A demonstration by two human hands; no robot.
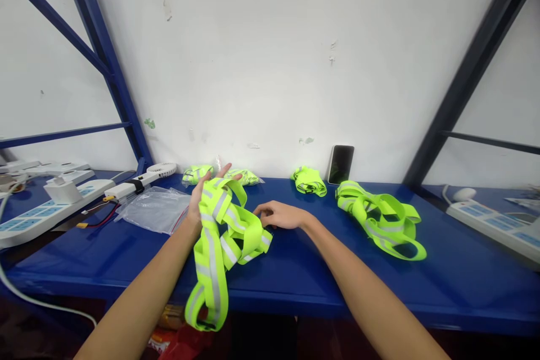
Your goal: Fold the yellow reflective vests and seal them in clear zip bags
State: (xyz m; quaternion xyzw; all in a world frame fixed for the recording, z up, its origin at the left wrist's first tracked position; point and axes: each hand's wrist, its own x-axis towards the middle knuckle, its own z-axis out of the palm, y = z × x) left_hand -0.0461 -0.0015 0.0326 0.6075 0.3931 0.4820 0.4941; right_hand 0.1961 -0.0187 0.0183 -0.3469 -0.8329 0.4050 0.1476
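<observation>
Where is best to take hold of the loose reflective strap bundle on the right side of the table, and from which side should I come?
Come from the front with the right hand and pinch the near loop of the reflective strap bundle: it lies in an open curve, so the fingers can slide under the band.

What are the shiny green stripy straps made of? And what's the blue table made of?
The green straps look like soft woven cloth, because they bend and fold over the left hand. The silver stripes seem to be shiny reflective tape. The blue table looks like painted metal, with a smooth, glossy shine, but paint could hide another material.
</observation>
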